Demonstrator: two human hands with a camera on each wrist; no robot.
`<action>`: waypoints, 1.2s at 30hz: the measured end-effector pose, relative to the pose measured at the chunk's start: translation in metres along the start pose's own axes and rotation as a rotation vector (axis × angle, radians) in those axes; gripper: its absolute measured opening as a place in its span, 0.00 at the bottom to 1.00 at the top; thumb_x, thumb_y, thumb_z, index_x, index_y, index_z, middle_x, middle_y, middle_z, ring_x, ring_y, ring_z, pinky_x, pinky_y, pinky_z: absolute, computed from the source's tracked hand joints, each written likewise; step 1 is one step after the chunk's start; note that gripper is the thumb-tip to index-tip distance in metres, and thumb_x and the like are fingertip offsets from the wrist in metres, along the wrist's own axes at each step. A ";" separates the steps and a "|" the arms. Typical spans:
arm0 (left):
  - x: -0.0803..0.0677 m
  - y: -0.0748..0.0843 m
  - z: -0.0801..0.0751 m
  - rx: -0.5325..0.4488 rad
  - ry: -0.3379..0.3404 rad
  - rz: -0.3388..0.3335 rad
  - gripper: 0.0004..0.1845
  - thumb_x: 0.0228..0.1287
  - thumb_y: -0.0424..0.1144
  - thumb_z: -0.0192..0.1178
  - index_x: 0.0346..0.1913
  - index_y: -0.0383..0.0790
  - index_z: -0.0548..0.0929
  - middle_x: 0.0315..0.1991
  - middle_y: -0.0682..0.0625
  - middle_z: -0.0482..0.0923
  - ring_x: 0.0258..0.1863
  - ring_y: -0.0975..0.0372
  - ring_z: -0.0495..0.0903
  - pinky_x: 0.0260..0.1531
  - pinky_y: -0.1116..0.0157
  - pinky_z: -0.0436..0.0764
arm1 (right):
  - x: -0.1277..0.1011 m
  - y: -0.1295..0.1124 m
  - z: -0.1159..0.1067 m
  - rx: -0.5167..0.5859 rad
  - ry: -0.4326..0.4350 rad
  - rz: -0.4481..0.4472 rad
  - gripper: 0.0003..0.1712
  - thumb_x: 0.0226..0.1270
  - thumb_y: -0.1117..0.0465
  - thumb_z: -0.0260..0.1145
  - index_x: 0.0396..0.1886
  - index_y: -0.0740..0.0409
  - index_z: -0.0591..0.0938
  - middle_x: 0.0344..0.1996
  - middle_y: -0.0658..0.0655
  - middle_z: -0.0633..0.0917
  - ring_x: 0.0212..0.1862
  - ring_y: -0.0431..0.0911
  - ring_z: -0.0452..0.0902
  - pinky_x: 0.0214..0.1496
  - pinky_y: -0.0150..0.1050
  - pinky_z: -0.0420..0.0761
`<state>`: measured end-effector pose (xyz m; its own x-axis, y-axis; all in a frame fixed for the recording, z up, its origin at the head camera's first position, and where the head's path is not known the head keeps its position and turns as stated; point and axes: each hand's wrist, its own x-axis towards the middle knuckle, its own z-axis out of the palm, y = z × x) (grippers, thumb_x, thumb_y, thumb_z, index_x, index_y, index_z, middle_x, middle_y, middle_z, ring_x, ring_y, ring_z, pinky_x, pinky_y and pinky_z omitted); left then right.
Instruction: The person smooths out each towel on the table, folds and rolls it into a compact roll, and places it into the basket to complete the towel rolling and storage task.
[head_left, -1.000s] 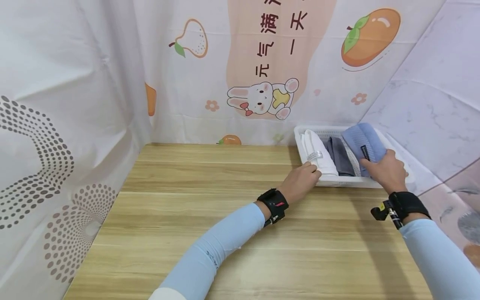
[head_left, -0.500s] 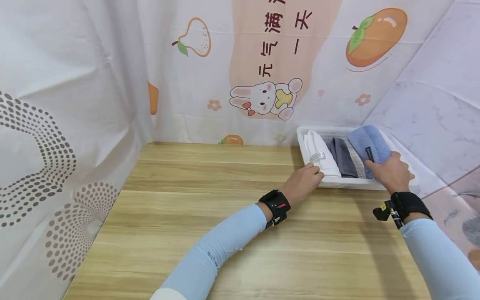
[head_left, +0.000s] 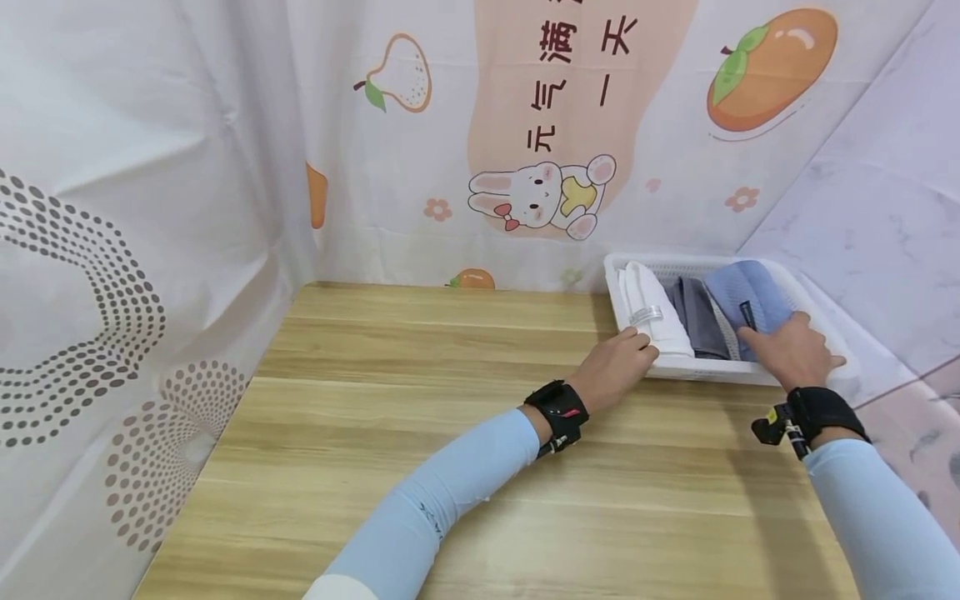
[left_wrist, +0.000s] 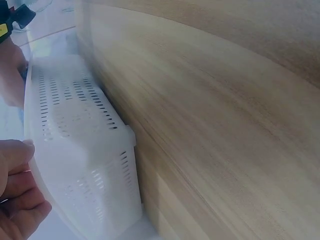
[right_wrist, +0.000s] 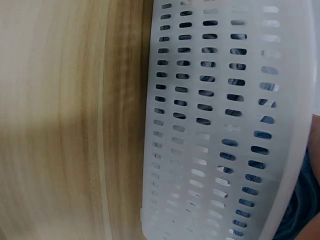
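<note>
A white plastic basket [head_left: 720, 370] with slotted walls stands at the back right of the table. My left hand [head_left: 615, 368] pinches its rim at the front left corner; in the left wrist view, thumb and fingers meet at that rim. Inside, from left to right, lie a folded white towel [head_left: 652, 304], a folded dark grey cloth [head_left: 701, 321] and a folded blue towel [head_left: 738, 287] with a black label. My right hand [head_left: 798, 354] grips the blue towel's near end, thumb on top. Its other fingers are mostly hidden. In the right wrist view, the basket wall [right_wrist: 210, 100] fills much of the frame.
The wooden table [head_left: 420, 392] extends left and forward of the basket. A printed curtain [head_left: 390, 167] hangs along the back edge. Marble-patterned sheeting [head_left: 885, 217] rises close to the basket's right side.
My right hand has lowered the blue towel, which now sits deeper in the basket. The left hand stays at the rim. The head view has shifted slightly left.
</note>
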<state>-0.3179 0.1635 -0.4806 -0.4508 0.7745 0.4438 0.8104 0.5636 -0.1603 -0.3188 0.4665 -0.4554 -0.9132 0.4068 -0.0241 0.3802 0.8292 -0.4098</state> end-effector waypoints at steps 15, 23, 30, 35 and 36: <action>0.003 -0.002 0.003 -0.001 -0.003 -0.007 0.09 0.79 0.38 0.56 0.46 0.47 0.88 0.41 0.58 0.80 0.39 0.67 0.71 0.42 0.75 0.72 | 0.014 0.008 0.002 -0.020 -0.040 0.025 0.64 0.70 0.31 0.55 0.72 0.87 0.47 0.58 0.93 0.64 0.61 0.85 0.59 0.63 0.84 0.44; 0.003 -0.001 0.002 0.001 -0.001 0.001 0.10 0.80 0.38 0.55 0.46 0.47 0.87 0.41 0.58 0.80 0.39 0.67 0.72 0.42 0.76 0.71 | 0.017 0.011 0.002 -0.077 -0.072 0.010 0.63 0.71 0.31 0.53 0.69 0.91 0.49 0.53 0.94 0.66 0.54 0.84 0.66 0.54 0.75 0.68; 0.005 -0.001 0.001 -0.001 -0.010 0.001 0.10 0.80 0.38 0.54 0.44 0.47 0.87 0.40 0.58 0.80 0.39 0.67 0.71 0.43 0.76 0.71 | 0.022 0.013 0.001 -0.124 -0.142 -0.001 0.66 0.71 0.29 0.50 0.70 0.92 0.46 0.52 0.94 0.66 0.52 0.83 0.68 0.47 0.70 0.74; 0.006 -0.001 0.001 -0.006 -0.020 0.003 0.10 0.81 0.38 0.54 0.43 0.47 0.87 0.40 0.58 0.79 0.39 0.67 0.71 0.42 0.76 0.71 | 0.028 0.016 0.002 -0.161 -0.162 0.028 0.66 0.72 0.29 0.49 0.70 0.92 0.45 0.54 0.93 0.65 0.55 0.83 0.66 0.52 0.71 0.73; 0.006 -0.001 0.001 -0.007 -0.022 0.002 0.10 0.81 0.38 0.54 0.43 0.47 0.87 0.40 0.58 0.79 0.39 0.67 0.71 0.42 0.76 0.71 | 0.030 0.016 0.002 -0.164 -0.168 0.032 0.66 0.72 0.29 0.49 0.70 0.92 0.45 0.55 0.93 0.64 0.56 0.83 0.66 0.52 0.71 0.73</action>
<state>-0.3219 0.1678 -0.4790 -0.4569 0.7820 0.4240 0.8139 0.5598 -0.1553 -0.3401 0.4912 -0.4650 -0.9069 0.3755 -0.1912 0.4152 0.8739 -0.2529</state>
